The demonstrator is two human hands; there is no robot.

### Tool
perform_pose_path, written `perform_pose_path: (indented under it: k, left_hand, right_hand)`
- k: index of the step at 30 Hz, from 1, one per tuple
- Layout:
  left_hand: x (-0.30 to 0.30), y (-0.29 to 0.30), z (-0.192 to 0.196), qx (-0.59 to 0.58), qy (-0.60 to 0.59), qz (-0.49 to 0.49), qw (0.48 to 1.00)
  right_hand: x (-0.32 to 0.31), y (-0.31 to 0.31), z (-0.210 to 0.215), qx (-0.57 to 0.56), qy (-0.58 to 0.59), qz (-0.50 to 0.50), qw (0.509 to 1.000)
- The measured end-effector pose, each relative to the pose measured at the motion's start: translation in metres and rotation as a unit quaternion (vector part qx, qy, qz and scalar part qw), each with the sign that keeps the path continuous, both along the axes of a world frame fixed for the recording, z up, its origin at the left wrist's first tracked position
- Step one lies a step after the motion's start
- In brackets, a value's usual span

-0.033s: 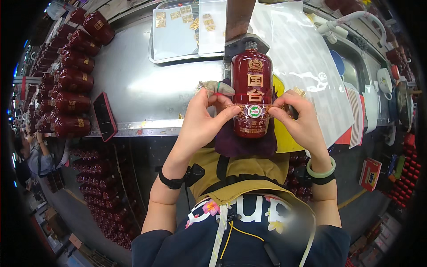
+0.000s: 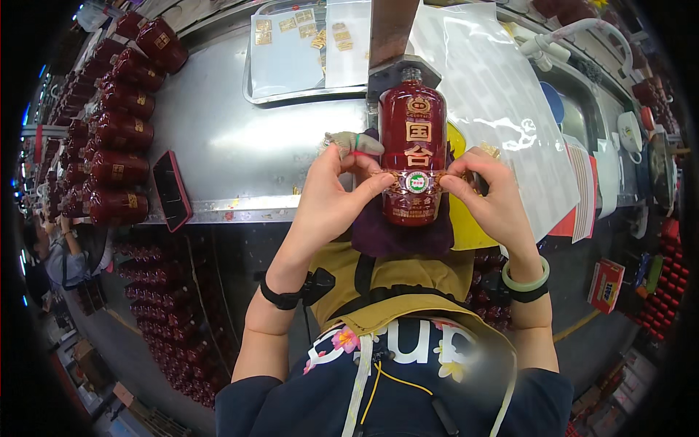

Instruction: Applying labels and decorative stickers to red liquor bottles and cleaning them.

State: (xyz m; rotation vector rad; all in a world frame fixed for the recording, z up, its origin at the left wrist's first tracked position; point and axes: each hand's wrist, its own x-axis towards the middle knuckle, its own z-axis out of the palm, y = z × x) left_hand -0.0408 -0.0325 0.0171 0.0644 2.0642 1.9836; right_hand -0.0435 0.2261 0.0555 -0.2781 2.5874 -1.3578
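A dark red glass bottle (image 2: 413, 146) with gold lettering lies on its back before me, its neck toward a metal post. Across its lower front runs a narrow gold-brown label strip (image 2: 430, 180) with a round green-and-white emblem at the centre. My left hand (image 2: 345, 183) pinches at the strip's left end, thumb close against the bottle. At the opposite end, my right hand (image 2: 482, 183) does the same with thumb and forefinger. Dark purple cloth (image 2: 404, 239) pads the bottle underneath. Beside my left fingers rests what looks like a beige knitted glove (image 2: 357, 142), partly covered.
Gold labels (image 2: 306, 30) lie on white sheets in a metal tray (image 2: 280, 97) at the back. A phone (image 2: 171, 191) sits by the table edge, near rows of red bottles (image 2: 120, 167). Backing film (image 2: 495, 95), a yellow sheet (image 2: 466, 218) and a sink with a faucet (image 2: 575, 33) are rightward.
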Motion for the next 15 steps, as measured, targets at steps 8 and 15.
perform_pose_path:
  k: [8, 15]
  left_hand:
    - [-0.002, -0.002, -0.006, -0.017, 0.007, 0.016, 1.0]
    - [0.009, 0.03, 0.007, -0.02, 0.12, 0.034, 0.992]
  right_hand:
    - [-0.003, 0.008, -0.006, -0.008, -0.089, -0.03, 0.996]
    - [-0.011, 0.001, 0.017, 0.017, 0.172, -0.121, 0.978]
